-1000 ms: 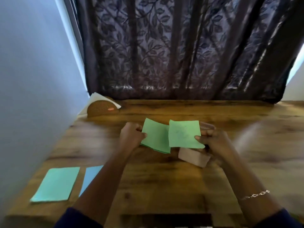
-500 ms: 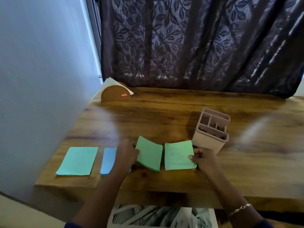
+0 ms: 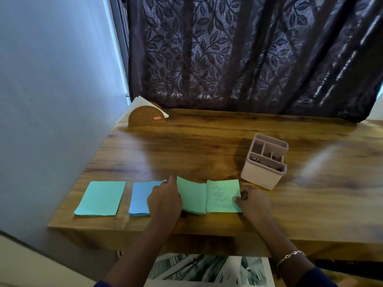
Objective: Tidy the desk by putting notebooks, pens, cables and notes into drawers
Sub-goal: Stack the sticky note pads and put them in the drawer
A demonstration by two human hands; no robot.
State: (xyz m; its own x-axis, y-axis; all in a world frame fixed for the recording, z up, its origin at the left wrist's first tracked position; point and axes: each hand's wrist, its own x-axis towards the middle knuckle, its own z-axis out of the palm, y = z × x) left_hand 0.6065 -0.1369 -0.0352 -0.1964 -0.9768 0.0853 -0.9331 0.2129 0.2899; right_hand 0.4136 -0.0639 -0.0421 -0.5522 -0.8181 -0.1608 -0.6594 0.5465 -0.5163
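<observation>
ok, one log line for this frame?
left hand: holds green pad | right hand: pinches scribbled note | teal pad, blue pad: flat on desk

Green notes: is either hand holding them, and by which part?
Yes. The left hand holds the green stack by its left edge; the right hand pinches the written note at its right edge.

Note (image 3: 222, 196) scribble, holder (image 3: 145, 117) label — unreadable.

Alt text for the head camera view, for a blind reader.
Two hands hold green notes on a wooden desk: left hand a stack, right hand a scribbled sheet. Teal pad and blue pad lie left, an organizer right.
</observation>
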